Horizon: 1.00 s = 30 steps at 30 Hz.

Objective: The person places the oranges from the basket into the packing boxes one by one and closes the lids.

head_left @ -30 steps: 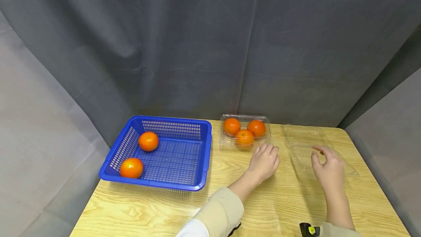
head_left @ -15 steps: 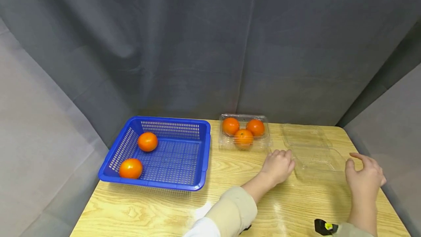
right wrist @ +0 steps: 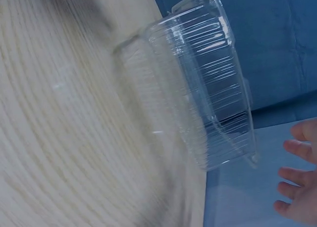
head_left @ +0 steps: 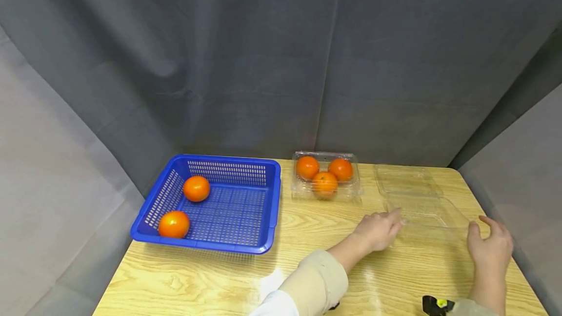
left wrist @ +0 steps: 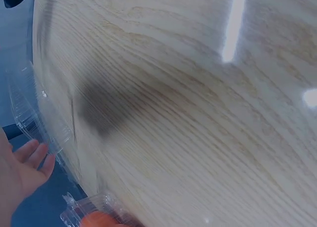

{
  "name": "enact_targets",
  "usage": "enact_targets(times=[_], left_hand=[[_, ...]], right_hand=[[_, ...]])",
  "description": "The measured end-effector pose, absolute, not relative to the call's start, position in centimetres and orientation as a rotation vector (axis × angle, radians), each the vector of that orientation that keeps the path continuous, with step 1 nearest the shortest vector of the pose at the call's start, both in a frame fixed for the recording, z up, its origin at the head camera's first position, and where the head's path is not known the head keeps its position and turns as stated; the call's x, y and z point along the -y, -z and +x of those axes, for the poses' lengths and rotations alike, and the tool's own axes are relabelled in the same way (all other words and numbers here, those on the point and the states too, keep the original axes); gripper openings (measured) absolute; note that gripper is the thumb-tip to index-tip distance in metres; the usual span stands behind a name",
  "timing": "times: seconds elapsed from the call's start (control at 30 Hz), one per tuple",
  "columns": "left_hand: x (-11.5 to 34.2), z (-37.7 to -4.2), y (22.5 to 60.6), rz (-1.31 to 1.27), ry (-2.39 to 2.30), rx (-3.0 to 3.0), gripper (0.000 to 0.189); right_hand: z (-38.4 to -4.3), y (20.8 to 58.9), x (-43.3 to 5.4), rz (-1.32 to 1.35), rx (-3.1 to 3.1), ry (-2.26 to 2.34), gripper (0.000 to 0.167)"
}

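An opened clear plastic clamshell box (head_left: 428,211) lies at the table's right side, its lid (head_left: 408,179) folded back toward the curtain. My left hand (head_left: 381,230) is at the near half's left edge, fingertips seeming to touch it; the left wrist view shows its fingers (left wrist: 34,155) extended and loosely bent beside the plastic. At the opposite edge is my right hand (head_left: 491,245), thumb and fingers spread apart. In the right wrist view those fingers (right wrist: 297,176) are bare, with a gap between them and the clamshell's ribbed wall (right wrist: 213,73).
Left of the opened clamshell, another clear box (head_left: 300,190) holds three oranges (head_left: 325,184). A blue plastic basket (head_left: 275,204) stands further left with two oranges (head_left: 174,224) inside. A dark grey curtain (head_left: 246,62) hangs behind the wooden table (head_left: 197,277).
Both hands have moved right and toward the table's near edge, the right hand leaving its place over the clamshell for its right side. The clamshell's near half now lies flatter.
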<state>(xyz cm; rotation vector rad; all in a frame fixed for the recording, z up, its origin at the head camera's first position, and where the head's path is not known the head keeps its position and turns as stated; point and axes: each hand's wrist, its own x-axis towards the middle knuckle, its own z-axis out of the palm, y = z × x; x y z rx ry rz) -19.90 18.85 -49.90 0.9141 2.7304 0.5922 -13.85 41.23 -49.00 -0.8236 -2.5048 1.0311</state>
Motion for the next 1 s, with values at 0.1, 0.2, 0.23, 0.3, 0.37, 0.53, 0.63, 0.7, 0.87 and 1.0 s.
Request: enact_targets(times=[0.1, 0.2, 0.23, 0.3, 0.37, 0.53, 0.63, 0.7, 0.87, 1.0], left_hand=[[-18.9, -19.6, 49.9, 0.881, -0.666, -2.658, 0.049], [-18.9, -19.4, 50.0, 0.868, -0.689, -2.630, 0.050], [-19.0, -19.4, 50.1, 0.871, -0.687, -2.628, 0.050], [-19.0, -19.4, 50.2, 0.876, -0.677, -2.626, 0.050], [-19.1, -19.4, 50.4, 0.878, -0.670, -2.621, 0.051], [-19.3, -19.1, 50.7, 0.865, -0.681, -2.595, 0.052], [-19.4, -19.0, 51.0, 0.859, -0.718, -2.581, 0.051], [-19.4, -19.0, 51.3, 0.859, -0.746, -2.572, 0.051], [-18.9, -18.8, 52.1, 0.853, -0.814, -2.560, 0.048], [-18.5, -18.6, 52.6, 0.818, -0.854, -2.596, 0.044]], right_hand=[[-13.7, 49.5, -41.5, -0.835, 2.505, -1.076, 0.049], [-13.8, 49.8, -41.5, -0.864, 2.508, -1.100, 0.050], [-13.8, 49.8, -41.5, -0.876, 2.510, -1.107, 0.050], [-13.8, 50.0, -41.5, -0.895, 2.515, -1.119, 0.050], [-13.8, 50.2, -41.5, -0.911, 2.521, -1.116, 0.050], [-13.7, 50.6, -41.4, -0.971, 2.525, -1.095, 0.049], [-13.7, 51.0, -41.4, -1.002, 2.511, -1.109, 0.049], [-13.7, 51.3, -41.4, -1.012, 2.507, -1.104, 0.049], [-13.7, 52.2, -41.3, -0.998, 2.477, -1.060, 0.043], [-13.6, 52.5, -41.4, -1.028, 2.501, -1.049, 0.042]])
